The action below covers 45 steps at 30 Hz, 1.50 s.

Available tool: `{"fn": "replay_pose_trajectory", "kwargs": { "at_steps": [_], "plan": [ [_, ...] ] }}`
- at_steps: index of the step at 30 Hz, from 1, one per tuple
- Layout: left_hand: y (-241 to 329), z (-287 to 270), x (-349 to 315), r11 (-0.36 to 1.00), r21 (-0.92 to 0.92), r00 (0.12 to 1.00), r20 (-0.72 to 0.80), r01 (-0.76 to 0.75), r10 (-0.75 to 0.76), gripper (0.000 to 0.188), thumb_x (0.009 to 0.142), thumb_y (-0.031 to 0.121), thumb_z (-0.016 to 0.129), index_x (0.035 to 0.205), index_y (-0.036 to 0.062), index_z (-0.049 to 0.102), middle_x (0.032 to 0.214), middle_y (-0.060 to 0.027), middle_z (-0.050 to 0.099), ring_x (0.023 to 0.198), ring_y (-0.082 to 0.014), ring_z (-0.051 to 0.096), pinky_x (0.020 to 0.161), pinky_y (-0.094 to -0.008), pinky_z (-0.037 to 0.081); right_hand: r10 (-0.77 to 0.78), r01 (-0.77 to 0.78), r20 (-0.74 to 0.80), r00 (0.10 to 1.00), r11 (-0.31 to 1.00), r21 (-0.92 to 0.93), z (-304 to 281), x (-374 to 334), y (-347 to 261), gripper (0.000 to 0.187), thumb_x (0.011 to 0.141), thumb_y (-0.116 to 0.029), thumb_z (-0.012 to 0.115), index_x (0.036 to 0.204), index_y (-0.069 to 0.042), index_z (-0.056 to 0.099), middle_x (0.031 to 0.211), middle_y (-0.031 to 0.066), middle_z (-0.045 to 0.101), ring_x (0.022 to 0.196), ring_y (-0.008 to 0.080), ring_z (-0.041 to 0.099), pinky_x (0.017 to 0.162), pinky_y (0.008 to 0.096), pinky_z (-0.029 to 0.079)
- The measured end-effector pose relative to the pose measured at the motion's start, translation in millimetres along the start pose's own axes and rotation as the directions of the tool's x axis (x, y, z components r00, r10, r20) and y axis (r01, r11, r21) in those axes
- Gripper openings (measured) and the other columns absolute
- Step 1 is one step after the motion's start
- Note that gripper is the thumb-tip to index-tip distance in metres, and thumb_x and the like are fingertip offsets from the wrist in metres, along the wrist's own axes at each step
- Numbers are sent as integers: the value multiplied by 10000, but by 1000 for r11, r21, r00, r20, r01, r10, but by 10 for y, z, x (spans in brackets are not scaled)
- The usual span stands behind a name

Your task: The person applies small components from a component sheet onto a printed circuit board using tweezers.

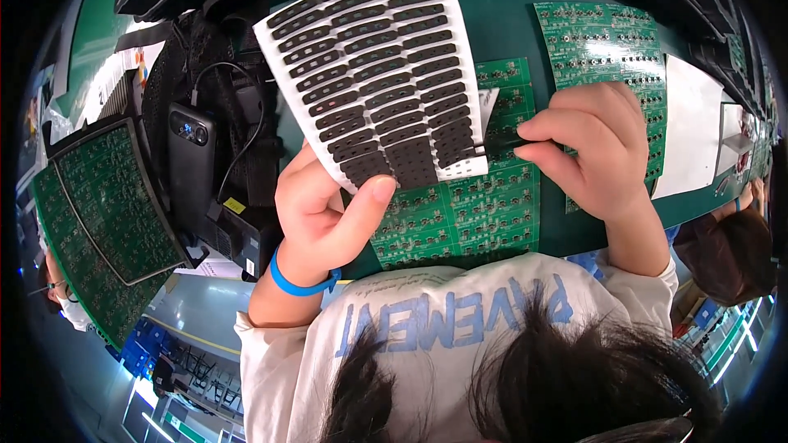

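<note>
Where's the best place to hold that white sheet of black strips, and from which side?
Probably at its lower-left corner, coming from below, as the left hand does, its thumb in front. The white sheet looks thin and flat and tilts upright, so a pinch at the edge suits it and leaves most black strips uncovered.

I hold the sticker sheet in the upper middle, its lower edge in my left hand. My right hand is to its right, a thin strip between its fingertips. Beneath the sheet, a circuit board lies on the table. At upper right, a second board lies partly behind my right hand, paper just beside it. Left of my left hand is a power bank; farther left, a framed board.
</note>
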<state>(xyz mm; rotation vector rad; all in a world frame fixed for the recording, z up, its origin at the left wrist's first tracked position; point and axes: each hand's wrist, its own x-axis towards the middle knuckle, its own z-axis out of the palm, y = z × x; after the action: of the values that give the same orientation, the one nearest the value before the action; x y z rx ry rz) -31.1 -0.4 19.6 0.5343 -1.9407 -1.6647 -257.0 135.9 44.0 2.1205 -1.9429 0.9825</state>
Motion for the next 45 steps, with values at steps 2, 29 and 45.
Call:
{"fn": "replay_pose_trajectory", "kwargs": {
  "at_steps": [2,29,45],
  "plan": [
    [-5,-10,11,992,106,998,2,-63,63,170,818,51,653,960,-42,663,980,-142,639,865,-228,594,771,-286,443,115,-138,156,981,980,147,-33,15,-17,225,643,-204,769,827,-153,649,774,-4,601,633,170,566,561,276,389],
    [-8,2,-6,950,282,957,-286,134,-50,138,843,39,646,957,-39,650,927,-102,639,804,-183,569,733,-259,429,93,-71,151,984,987,-146,32,-276,-103,231,659,-220,755,852,-164,641,820,-15,572,616,140,541,595,278,381],
    [48,17,-26,945,272,957,-271,179,-103,148,848,45,652,968,-40,644,954,-105,625,816,-168,566,703,-239,421,95,-65,165,982,982,-177,-7,-312,-131,222,685,-234,746,872,-173,644,832,-16,577,623,146,523,637,283,385]
  ]
}}
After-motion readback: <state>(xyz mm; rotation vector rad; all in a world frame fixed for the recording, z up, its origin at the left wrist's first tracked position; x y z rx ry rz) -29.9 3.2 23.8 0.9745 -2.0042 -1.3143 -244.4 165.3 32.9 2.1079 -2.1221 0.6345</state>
